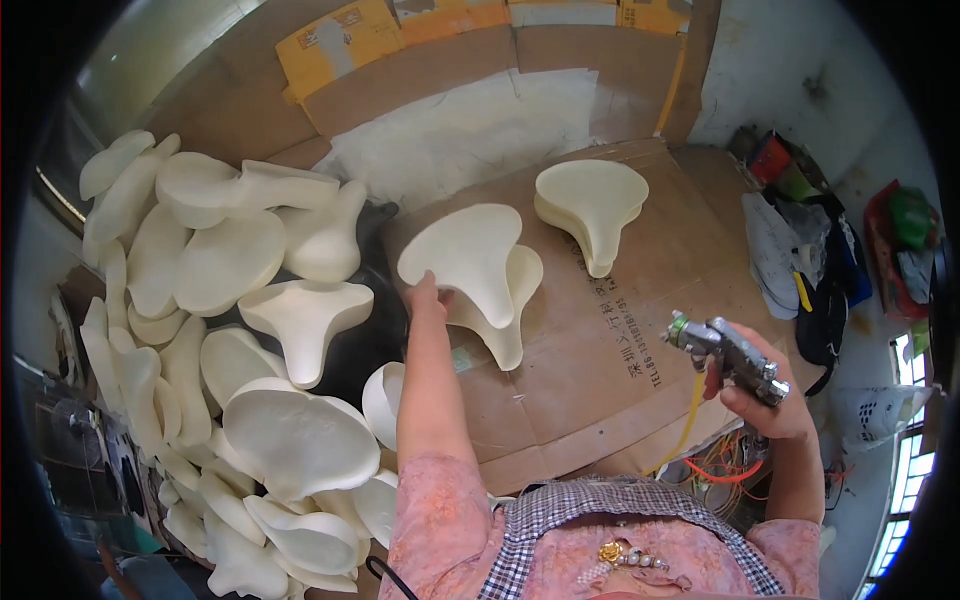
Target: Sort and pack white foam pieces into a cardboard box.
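My left hand grips the wide rear edge of a cream foam bicycle saddle pad, thumb on top and fingers underneath. That pad overlaps another saddle pad, which shows below and to its right over the cardboard. Beyond them, to the right, saddle pads lie stacked with their narrow noses toward me. On the right, my right hand is wrapped round a metal spray gun, held above the cardboard with its green-ringed nozzle end facing left. A yellow hose hangs from the gun.
A big heap of saddle pads fills the left side. Brown cardboard covers the worktop, and more cardboard lines the back. Bags and odds and ends sit at the right edge. Orange tubing lies near my apron.
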`<action>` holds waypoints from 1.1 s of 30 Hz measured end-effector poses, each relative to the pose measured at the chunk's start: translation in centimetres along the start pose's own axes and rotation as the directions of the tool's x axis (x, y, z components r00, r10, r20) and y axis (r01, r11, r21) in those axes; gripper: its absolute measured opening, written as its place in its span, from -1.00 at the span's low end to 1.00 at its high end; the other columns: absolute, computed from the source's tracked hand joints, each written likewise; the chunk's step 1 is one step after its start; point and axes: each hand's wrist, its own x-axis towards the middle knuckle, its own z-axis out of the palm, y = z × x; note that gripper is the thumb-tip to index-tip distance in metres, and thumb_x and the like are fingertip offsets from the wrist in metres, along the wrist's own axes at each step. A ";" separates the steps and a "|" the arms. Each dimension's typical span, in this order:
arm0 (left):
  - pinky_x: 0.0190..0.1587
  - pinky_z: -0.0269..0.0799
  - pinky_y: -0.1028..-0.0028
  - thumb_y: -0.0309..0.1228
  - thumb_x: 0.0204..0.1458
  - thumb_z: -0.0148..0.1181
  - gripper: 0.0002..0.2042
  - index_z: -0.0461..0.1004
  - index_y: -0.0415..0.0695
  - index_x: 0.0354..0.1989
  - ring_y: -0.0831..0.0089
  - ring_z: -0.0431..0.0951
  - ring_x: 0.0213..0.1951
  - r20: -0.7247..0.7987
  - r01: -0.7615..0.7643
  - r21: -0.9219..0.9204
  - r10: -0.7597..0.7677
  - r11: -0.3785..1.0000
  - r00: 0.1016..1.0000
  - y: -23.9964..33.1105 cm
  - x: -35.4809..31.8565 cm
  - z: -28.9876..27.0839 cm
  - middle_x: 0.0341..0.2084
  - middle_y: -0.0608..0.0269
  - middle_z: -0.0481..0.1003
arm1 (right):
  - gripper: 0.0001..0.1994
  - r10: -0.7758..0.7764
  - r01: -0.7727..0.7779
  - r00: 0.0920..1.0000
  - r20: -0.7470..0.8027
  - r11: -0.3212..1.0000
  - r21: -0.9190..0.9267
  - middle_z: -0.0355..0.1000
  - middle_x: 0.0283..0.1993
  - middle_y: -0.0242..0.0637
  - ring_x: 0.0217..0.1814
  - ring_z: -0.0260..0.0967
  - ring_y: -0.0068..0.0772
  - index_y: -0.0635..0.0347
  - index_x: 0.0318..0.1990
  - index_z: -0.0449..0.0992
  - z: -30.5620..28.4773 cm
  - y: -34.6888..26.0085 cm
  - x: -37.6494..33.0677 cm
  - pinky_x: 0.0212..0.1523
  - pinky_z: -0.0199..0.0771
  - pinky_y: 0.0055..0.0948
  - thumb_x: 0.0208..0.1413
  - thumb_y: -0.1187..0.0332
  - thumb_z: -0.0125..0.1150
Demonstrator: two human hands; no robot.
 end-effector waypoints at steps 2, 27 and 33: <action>-0.57 0.46 0.41 -0.42 0.04 0.11 -0.73 0.34 -0.20 -0.08 0.30 0.51 -0.40 0.084 -0.207 0.003 0.206 0.978 0.975 2.1 -1.9 1.4 -0.26 0.12 0.45 | -0.32 0.059 -0.063 0.991 -0.117 0.998 -0.027 0.39 -0.31 -0.25 -0.41 0.34 -0.51 0.33 0.16 0.17 0.0 -0.4 0.7 -0.33 0.39 -0.52 -0.12 0.27 0.30; 0.04 0.24 0.16 -0.27 -0.11 0.21 -0.42 0.20 -0.32 0.07 0.00 0.26 0.04 -0.055 -0.331 0.906 0.848 0.264 0.527 -2.7 -8.5 -2.6 0.05 -0.14 0.20 | -0.48 -0.009 -0.045 0.963 -0.268 0.979 -0.196 0.36 -0.27 -0.39 -0.28 0.26 -0.58 0.31 0.11 0.26 -10.2 -3.1 -2.6 -0.20 0.30 -0.58 -0.04 0.39 0.22; -0.12 0.37 0.34 -0.43 -0.12 0.14 -0.65 0.38 -0.31 -0.13 0.21 0.45 -0.26 0.229 -0.751 0.495 0.768 0.437 0.598 2.5 -4.9 11.3 -0.35 0.06 0.44 | -0.49 0.034 -0.056 0.997 -0.071 0.940 -0.338 0.41 -0.26 -0.33 -0.30 0.31 -0.57 0.28 0.10 0.27 -11.7 -1.9 -2.7 -0.26 0.33 -0.57 -0.08 0.45 0.20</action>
